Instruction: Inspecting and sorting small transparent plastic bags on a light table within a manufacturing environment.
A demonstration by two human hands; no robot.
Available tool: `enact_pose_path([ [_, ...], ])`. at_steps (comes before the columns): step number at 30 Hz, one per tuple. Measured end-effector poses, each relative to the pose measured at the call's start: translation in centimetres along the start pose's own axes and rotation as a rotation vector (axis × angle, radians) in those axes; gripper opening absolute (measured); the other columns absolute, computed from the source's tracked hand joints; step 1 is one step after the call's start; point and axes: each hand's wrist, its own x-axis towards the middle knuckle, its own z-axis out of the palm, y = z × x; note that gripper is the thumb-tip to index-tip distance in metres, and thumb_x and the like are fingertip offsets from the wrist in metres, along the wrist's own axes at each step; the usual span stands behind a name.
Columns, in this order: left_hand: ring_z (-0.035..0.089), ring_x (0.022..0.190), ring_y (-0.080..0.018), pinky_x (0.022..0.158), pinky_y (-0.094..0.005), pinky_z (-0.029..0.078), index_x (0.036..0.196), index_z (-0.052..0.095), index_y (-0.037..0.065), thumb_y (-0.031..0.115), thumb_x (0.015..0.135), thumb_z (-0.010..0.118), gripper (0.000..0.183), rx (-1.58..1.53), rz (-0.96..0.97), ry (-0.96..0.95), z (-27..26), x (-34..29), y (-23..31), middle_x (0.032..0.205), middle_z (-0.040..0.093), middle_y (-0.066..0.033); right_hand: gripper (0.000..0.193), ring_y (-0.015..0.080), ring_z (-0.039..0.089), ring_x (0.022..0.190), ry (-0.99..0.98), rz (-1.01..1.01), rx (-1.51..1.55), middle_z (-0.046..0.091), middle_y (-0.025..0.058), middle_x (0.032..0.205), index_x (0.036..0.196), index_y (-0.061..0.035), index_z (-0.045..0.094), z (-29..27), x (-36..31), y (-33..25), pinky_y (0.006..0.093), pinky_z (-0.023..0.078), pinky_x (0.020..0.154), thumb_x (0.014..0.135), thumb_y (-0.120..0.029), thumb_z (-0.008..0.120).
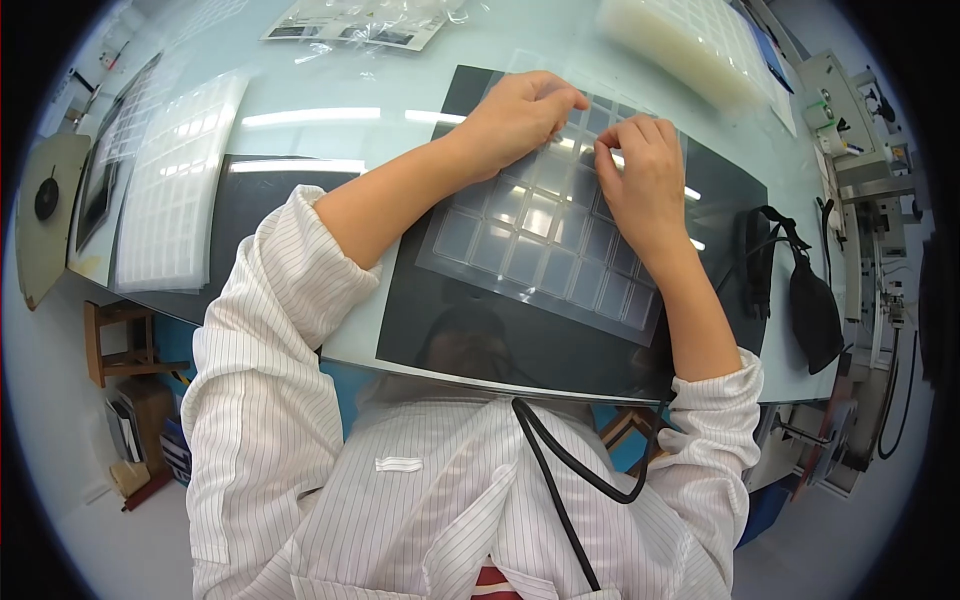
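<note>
A clear plastic sheet (pixel 537 217) with rows of square cells lies flat on a black mat (pixel 440 320) in front of me. Over its far part is my left hand (pixel 522 118), fingers curled and closed near the sheet's upper edge. My right hand (pixel 645 178) is closed too, thumb and fingertips together above the sheet's right side. Whatever either set of fingertips may pinch is too small or too transparent to make out. The hands are a short way apart, fingertips turned toward each other.
Stacks of similar clear gridded sheets stand at the left (pixel 175 190) and at the far right (pixel 690 50). Clear plastic bags (pixel 375 20) lie at the back. A black strapped pouch (pixel 812 310) rests by the right edge. A black cable (pixel 560 450) hangs before my chest.
</note>
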Motion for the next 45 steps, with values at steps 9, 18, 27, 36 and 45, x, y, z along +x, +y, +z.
enact_pose_path([
  [9,0.041,0.060,-0.0043,0.054,-0.0204,0.034,0.104,0.065,0.001,0.028,0.101,0.052,0.031,-0.060,0.124,-0.059,0.0,0.1,0.4,0.072,0.053,0.0027,0.008,0.0165,0.055,0.076,0.006,0.349,0.551,0.064,0.0039,0.086,0.092,-0.0028,0.069,-1.3,2.1,-0.9,0.0288,0.044,0.068,0.088,-0.008,0.065],
  [18,0.038,0.057,-0.0047,0.048,-0.0216,0.031,0.107,0.063,-0.001,0.022,0.101,0.048,0.028,-0.112,-0.031,0.142,-1.6,0.7,0.0,0.072,0.051,0.0024,0.009,0.0288,0.056,0.090,-0.099,0.072,0.138,0.063,0.0089,0.090,0.089,-0.0014,0.067,1.4,1.5,-1.7,0.0384,0.046,0.079,0.083,-0.007,0.069],
  [27,0.040,0.059,-0.0054,0.052,-0.0214,0.033,0.106,0.063,0.000,0.021,0.100,0.048,0.027,-0.096,-0.033,0.141,-1.4,0.6,-0.1,0.073,0.051,0.0023,0.010,0.0281,0.056,0.093,-0.072,0.026,0.108,0.066,0.0069,0.093,0.090,-0.0036,0.070,1.1,1.3,-2.0,0.0378,0.046,0.083,0.080,-0.006,0.071],
  [36,0.042,0.062,-0.0065,0.053,-0.0217,0.035,0.105,0.063,0.000,0.023,0.099,0.049,0.027,-0.079,-0.005,0.121,-1.2,0.7,-0.1,0.073,0.052,0.0015,0.014,0.0282,0.054,0.091,-0.063,-0.044,0.029,0.065,0.0080,0.094,0.095,-0.0026,0.067,1.0,1.5,-1.7,0.0391,0.045,0.081,0.081,-0.005,0.069],
  [45,0.041,0.060,-0.0064,0.052,-0.0215,0.032,0.101,0.063,0.000,0.040,0.097,0.058,0.041,0.066,-0.010,-0.270,-1.4,-0.7,2.7,0.073,0.050,0.0005,0.013,0.0060,0.055,0.073,0.009,0.371,0.775,0.063,-0.0011,0.079,0.101,-0.0004,0.066,-1.3,3.3,-2.4,0.0261,0.046,0.066,0.095,-0.011,0.062],
])
